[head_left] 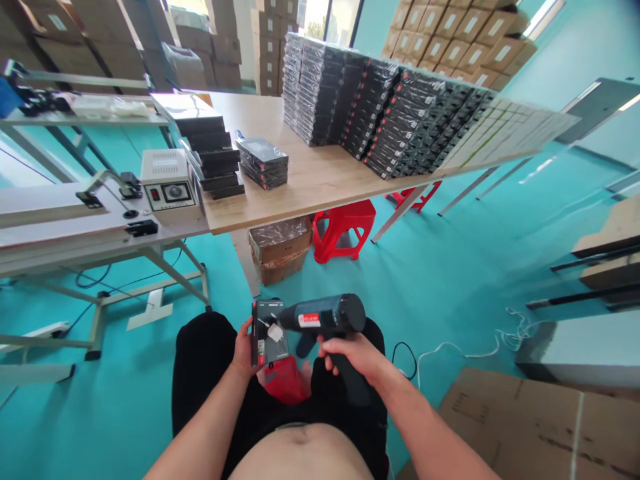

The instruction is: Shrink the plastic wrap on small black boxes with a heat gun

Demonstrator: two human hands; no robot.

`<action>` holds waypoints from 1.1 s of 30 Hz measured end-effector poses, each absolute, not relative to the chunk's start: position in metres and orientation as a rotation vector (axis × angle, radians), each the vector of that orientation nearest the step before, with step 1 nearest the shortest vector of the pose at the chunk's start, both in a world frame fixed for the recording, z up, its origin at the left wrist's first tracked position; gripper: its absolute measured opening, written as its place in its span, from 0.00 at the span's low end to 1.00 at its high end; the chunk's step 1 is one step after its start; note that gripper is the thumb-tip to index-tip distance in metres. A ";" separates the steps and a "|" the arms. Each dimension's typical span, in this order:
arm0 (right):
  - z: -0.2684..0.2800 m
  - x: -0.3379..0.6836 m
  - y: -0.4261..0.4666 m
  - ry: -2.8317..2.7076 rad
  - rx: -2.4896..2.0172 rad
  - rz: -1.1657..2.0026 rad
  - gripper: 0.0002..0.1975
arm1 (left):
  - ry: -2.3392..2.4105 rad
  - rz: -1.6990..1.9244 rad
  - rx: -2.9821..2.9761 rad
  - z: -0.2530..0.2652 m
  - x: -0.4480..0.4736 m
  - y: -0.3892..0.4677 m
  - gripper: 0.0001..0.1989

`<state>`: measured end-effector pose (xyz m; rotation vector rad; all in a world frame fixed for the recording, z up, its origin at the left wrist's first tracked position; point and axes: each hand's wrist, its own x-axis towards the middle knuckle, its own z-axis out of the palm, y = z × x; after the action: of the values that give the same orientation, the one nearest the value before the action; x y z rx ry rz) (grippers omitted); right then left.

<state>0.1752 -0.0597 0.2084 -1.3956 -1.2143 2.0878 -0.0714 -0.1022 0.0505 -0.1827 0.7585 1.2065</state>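
The wood-topped table (320,181) bears stacks of plastic-wrapped black boxes (407,123). A red stool (345,223) stands on the teal floor (480,267).

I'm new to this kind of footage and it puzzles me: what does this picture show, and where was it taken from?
There is no robot here, just a person working with two bare hands. The single picture comes from a camera worn on that person's head, looking forward and down. The left hand holds a small dark box. The right hand grips a gun-shaped tool, probably a heat gun, pointed towards the box. Ahead, the wood-topped table bears tall stacks of dark boxes and, near its left end, a short wrapped stack.
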 end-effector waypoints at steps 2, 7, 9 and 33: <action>0.208 0.174 -0.063 -1.137 -1.433 2.001 0.14 | 0.755 1.214 -0.192 0.050 -0.071 -0.101 0.20; 0.209 0.182 -0.081 -1.292 -1.260 2.268 0.14 | 0.690 1.263 -0.205 0.041 -0.073 -0.098 0.19; 0.207 0.189 -0.090 -1.283 -1.298 2.206 0.14 | 0.636 1.312 -0.211 0.035 -0.075 -0.097 0.19; 0.190 0.224 -0.090 -0.301 -1.224 2.186 0.12 | 0.606 0.996 -0.159 0.044 -0.068 -0.101 0.21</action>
<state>0.2241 -0.0896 0.1898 -1.2238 -0.3008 2.1862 -0.0679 -0.1013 0.0439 -0.1591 0.6055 0.9955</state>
